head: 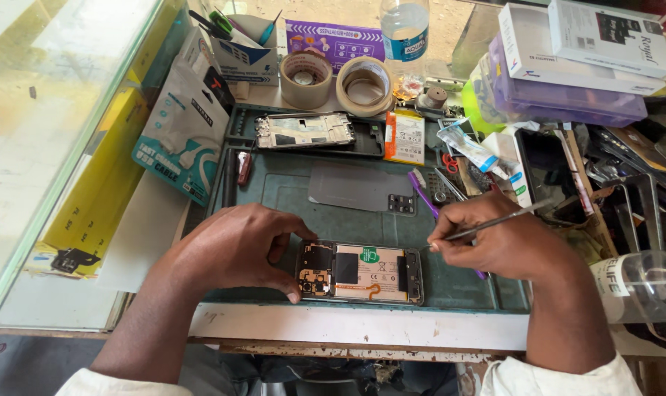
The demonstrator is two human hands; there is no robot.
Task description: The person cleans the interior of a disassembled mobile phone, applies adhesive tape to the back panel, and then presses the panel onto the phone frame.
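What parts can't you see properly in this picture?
- Head view: the left end of the opened phone with its back cover off is hidden under the left hand.
- The thin metal tool tip is too small to make out.
- The clear plastic bottle is cut off by the top edge.

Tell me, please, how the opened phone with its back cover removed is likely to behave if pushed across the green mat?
The opened phone looks flat and rigid, so it would probably slide, not roll or tip. Its exposed boards and battery suggest it is fragile. The left hand grips its end, likely steadying it against the right hand.
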